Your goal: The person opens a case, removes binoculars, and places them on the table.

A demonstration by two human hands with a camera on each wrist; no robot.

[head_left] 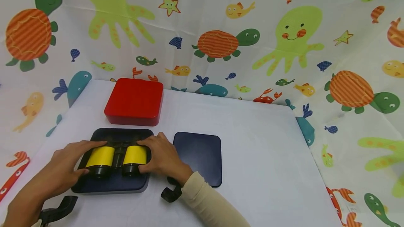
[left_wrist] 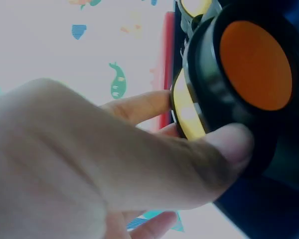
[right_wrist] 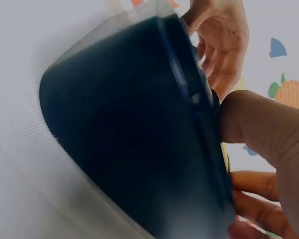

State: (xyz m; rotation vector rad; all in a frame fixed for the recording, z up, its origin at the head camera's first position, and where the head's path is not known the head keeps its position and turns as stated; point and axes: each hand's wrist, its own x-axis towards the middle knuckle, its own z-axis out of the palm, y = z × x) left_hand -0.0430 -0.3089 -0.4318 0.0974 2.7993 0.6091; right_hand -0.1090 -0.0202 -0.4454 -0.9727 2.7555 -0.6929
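Note:
A pair of black and yellow binoculars (head_left: 103, 156) lies over a dark navy box (head_left: 110, 186) at the left of the table; whether it touches the bottom is hidden. My left hand (head_left: 63, 164) grips the left barrel, thumb at the near end and fingers at the far end. The right barrel is held the same way by my right hand (head_left: 165, 155). In the left wrist view, the thumb presses the black rim beside an orange lens (left_wrist: 256, 64). The box's side wall (right_wrist: 124, 114) fills much of the right wrist view and hides most of the binoculars.
A red box (head_left: 135, 97) stands behind the navy box. Right of the right hand lies a flat navy lid (head_left: 203, 155), partly under the right wrist. White cloth (head_left: 262, 157) covers the table, and a sea-animal curtain (head_left: 189, 16) hangs behind it.

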